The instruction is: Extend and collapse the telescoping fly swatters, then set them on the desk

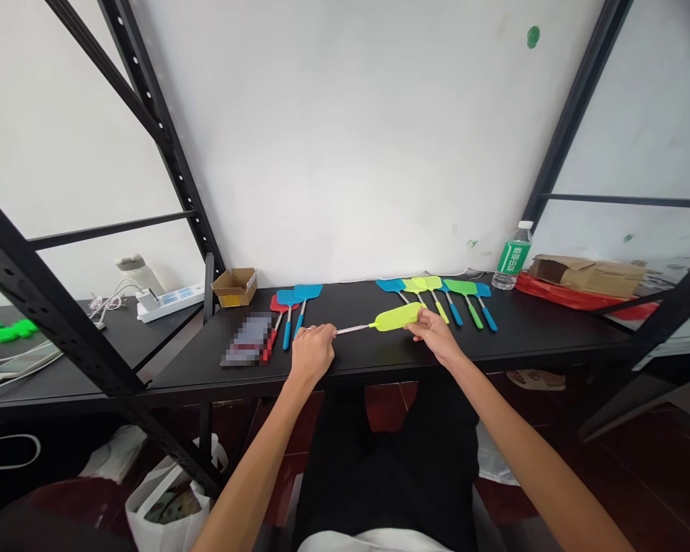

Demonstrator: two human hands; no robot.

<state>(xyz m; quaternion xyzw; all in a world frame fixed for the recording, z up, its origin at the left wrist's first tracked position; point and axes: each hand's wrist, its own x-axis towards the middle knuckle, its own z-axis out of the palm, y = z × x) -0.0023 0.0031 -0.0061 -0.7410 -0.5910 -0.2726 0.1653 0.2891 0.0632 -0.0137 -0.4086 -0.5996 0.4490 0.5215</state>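
I hold a yellow-green fly swatter (396,317) level over the black table (529,333). My left hand (310,352) is closed around its handle, which is hidden in the fist; a thin metal rod runs from there to the head. My right hand (431,332) pinches the lower right edge of the swatter's head. To the left lie red and blue swatters (292,307) side by side. Behind my right hand lies a row of blue, yellow and green swatters (440,293).
A small open cardboard box (234,286) sits at the back left, a blurred flat object (247,340) beside the left swatters. A water bottle (512,257), red tray and brown package (586,274) stand at right. Black shelf struts frame both sides; a power strip (169,300) lies left.
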